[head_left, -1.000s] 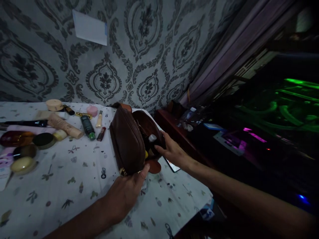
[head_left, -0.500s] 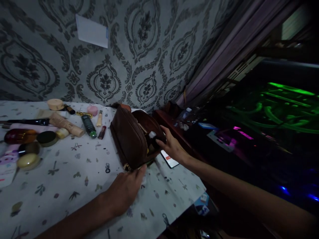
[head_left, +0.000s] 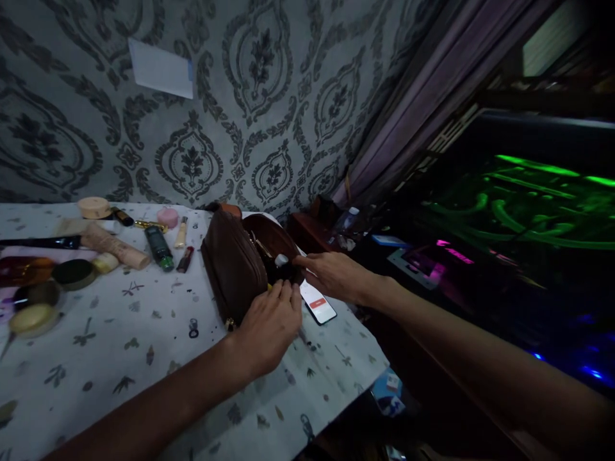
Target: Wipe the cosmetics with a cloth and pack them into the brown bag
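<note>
A brown leather pouch [head_left: 233, 266] stands unzipped on the patterned tablecloth [head_left: 144, 358]. A white-capped bottle [head_left: 280, 261] sticks out of its mouth. My left hand [head_left: 269, 326] rests at the pouch's near end, its fingers curled into the opening beside the bottle. My right hand [head_left: 331, 275] reaches in from the right, fingers stretched toward the bottle's cap and the pouch's far rim. Whether either hand grips anything is hidden in the dim light.
A phone [head_left: 318, 302] with a lit screen lies just right of the pouch near the table edge. Several cosmetics lie at the left: a green tube [head_left: 157, 246], a beige tube [head_left: 115, 246], compacts [head_left: 33, 318], a lipstick [head_left: 185, 258]. A dark desk with a glowing computer [head_left: 519, 211] stands to the right.
My left hand has moved from the pouch's bottom corner up to its opening. My right hand has shifted slightly right of the rim, and the phone is uncovered.
</note>
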### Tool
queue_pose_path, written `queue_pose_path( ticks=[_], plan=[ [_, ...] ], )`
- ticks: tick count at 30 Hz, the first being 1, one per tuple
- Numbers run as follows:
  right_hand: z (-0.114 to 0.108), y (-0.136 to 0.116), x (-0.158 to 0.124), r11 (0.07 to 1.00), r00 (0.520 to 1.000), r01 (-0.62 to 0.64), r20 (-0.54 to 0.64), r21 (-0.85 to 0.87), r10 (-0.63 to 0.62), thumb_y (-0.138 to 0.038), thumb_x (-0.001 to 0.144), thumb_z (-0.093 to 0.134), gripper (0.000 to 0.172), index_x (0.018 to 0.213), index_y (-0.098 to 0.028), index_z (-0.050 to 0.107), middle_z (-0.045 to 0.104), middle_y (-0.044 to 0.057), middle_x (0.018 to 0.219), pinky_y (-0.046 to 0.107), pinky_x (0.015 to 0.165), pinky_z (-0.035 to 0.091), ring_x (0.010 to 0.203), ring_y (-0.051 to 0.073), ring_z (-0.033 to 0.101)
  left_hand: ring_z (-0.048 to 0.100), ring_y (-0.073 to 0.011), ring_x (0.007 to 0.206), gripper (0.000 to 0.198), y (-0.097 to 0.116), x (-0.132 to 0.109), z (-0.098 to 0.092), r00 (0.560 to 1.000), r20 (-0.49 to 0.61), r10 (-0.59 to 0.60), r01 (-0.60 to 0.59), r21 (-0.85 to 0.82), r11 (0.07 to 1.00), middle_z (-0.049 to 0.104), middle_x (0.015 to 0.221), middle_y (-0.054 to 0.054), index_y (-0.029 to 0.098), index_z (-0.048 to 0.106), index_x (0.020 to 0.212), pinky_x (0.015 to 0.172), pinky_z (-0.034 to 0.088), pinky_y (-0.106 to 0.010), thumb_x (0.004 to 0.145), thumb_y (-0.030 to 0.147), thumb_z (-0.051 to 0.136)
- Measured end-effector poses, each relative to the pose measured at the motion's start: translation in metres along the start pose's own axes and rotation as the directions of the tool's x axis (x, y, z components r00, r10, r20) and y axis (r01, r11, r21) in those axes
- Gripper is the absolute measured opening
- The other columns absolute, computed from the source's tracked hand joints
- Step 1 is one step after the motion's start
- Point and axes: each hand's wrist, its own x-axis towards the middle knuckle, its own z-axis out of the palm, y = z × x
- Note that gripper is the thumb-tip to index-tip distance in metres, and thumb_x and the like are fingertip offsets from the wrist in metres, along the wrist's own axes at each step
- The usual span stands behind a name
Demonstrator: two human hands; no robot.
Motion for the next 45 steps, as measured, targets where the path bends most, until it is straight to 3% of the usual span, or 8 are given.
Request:
queue_pose_path(
  ticks=[6, 16, 22, 26, 30, 33, 37, 45],
  plan=[
    [0.002, 0.006, 0.001, 0.985, 0.985, 0.166, -0.041, 0.038, -0.165, -0.012, 0.085, 0.054, 0.019, 0.103, -0.014, 0.061, 0.063, 0.007, 0.087, 0.024, 0.064, 0.037, 0.071, 0.015, 0.059, 0.029, -0.0346, 0.145, 0.064, -0.005, -0.003, 0.010, 0.999, -0.042, -0.013, 0.014, 0.016, 1.000, 0.027, 0.155, -0.031, 0.002, 0.032, 0.139, 0.107, 0.043, -0.047, 0.076, -0.002, 0.046],
    [0.019, 0.008, -0.002, 0.959, 0.973, 0.188, -0.169, 0.211, -0.154, -0.012, 0.082, 0.054, 0.018, 0.099, -0.014, 0.060, 0.056, 0.004, 0.084, 0.025, 0.064, 0.037, 0.067, 0.013, 0.051, 0.047, -0.0342, 0.134, 0.047, -0.003, 0.006, -0.015, 0.989, 0.147, 0.025, -0.019, -0.047, 0.999, 0.026, 0.156, -0.029, 0.011, 0.044, 0.115, 0.091, 0.055, -0.045, 0.071, -0.003, 0.052],
    [0.026, 0.002, -0.016, 0.989, 0.975, 0.105, -0.207, 0.100, -0.083, -0.019, 0.085, 0.052, 0.041, 0.126, -0.019, 0.055, 0.058, 0.006, 0.095, 0.026, 0.064, 0.037, 0.074, 0.016, 0.055, 0.039, -0.0338, 0.141, 0.059, -0.004, -0.011, 0.006, 0.999, 0.006, 0.041, -0.042, 0.099, 0.994, 0.027, 0.156, -0.028, 0.007, 0.036, 0.135, 0.088, 0.058, -0.041, 0.077, -0.004, 0.042],
    [0.037, -0.004, -0.027, 0.995, 0.962, 0.062, -0.270, 0.081, -0.038, -0.021, 0.089, 0.050, 0.044, 0.133, -0.020, 0.054, 0.062, 0.007, 0.096, 0.026, 0.061, 0.036, 0.075, 0.017, 0.059, 0.048, -0.0291, 0.135, 0.054, -0.014, -0.044, 0.016, 0.973, -0.162, 0.163, -0.125, 0.221, 0.967, 0.046, 0.147, -0.023, 0.007, 0.036, 0.141, 0.087, 0.058, -0.035, 0.087, -0.001, 0.035],
    [0.052, -0.017, -0.030, 0.990, 0.887, 0.077, -0.462, 0.115, -0.015, -0.020, 0.094, 0.044, 0.034, 0.124, -0.016, 0.060, 0.065, 0.007, 0.086, 0.029, 0.060, 0.037, 0.071, 0.018, 0.058, 0.056, -0.0225, 0.126, 0.042, -0.023, -0.076, 0.018, 0.938, -0.260, 0.230, -0.168, 0.242, 0.956, 0.063, 0.131, -0.017, 0.010, 0.050, 0.133, 0.086, 0.057, -0.028, 0.096, 0.007, 0.032],
    [0.059, -0.029, -0.024, 0.965, 0.815, 0.258, -0.547, 0.046, -0.191, -0.015, 0.095, 0.042, 0.027, 0.110, -0.015, 0.064, 0.067, 0.011, 0.092, 0.034, 0.073, 0.044, 0.087, 0.022, 0.059, 0.064, -0.0201, 0.110, 0.036, -0.025, -0.090, 0.023, 0.923, -0.286, 0.255, -0.203, 0.202, 0.958, 0.070, 0.114, -0.014, 0.011, 0.059, 0.121, 0.080, 0.057, -0.025, 0.097, 0.009, 0.032],
    [0.053, -0.037, -0.013, 0.876, 0.791, 0.483, -0.435, 0.012, -0.430, -0.005, 0.088, 0.046, 0.026, 0.104, -0.016, 0.063, 0.068, 0.012, 0.105, 0.041, 0.091, 0.041, 0.107, 0.025, 0.055, 0.068, -0.0183, 0.095, 0.033, -0.026, -0.098, 0.039, 0.922, -0.288, 0.258, -0.222, 0.152, 0.963, 0.072, 0.102, -0.012, 0.011, 0.061, 0.112, 0.067, 0.057, -0.023, 0.098, 0.011, 0.032],
    [0.016, -0.039, -0.009, 0.888, 0.896, 0.444, -0.029, 0.119, -0.444, -0.023, 0.078, 0.062, 0.022, 0.098, -0.013, 0.064, 0.068, 0.013, 0.090, 0.040, 0.082, 0.044, 0.085, 0.026, 0.061, 0.070, -0.0160, 0.086, 0.028, -0.029, -0.102, 0.059, 0.940, -0.293, 0.177, -0.182, 0.011, 0.983, 0.072, 0.095, -0.009, 0.013, 0.058, 0.106, 0.064, 0.057, -0.022, 0.100, 0.011, 0.031]
  ],
)
